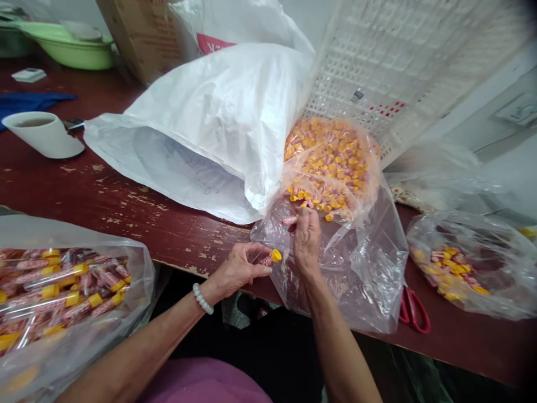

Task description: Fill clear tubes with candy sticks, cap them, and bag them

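Note:
My left hand is closed round a small pink candy tube with a yellow cap at the table's front edge. My right hand reaches into a clear plastic bag and pinches another pink tube. Further back in that bag lies a heap of several yellow-capped tubes. A white bead bracelet circles my left wrist.
A clear bag of packed tube strips lies at the left. A big white sack covers the table's middle, with a white plastic crate behind it. Red scissors, another candy bag, a white cup and a green basin stand around.

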A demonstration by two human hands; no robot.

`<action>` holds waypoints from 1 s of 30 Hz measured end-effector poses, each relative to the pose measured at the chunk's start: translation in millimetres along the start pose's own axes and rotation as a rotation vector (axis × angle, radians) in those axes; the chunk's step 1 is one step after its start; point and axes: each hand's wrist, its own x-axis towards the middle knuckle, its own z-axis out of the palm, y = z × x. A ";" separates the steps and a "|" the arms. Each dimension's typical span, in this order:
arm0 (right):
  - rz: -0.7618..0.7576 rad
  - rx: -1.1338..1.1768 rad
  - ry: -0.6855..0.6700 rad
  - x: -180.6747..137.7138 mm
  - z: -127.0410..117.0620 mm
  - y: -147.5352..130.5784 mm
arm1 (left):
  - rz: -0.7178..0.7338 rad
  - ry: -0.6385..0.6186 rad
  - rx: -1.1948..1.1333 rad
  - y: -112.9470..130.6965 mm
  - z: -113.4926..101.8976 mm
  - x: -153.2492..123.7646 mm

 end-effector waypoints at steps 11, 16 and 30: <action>-0.306 -0.190 -0.329 -28.1 10.2 -24.3 | -0.012 -0.092 0.068 -3.0 -5.2 3.7; -0.353 -0.034 -0.381 -20.9 1.8 -26.0 | 0.001 -0.050 0.175 -6.4 -8.8 5.2; -0.337 -0.610 -0.121 43.2 5.4 13.8 | -0.006 -0.020 0.218 -8.1 -8.8 7.1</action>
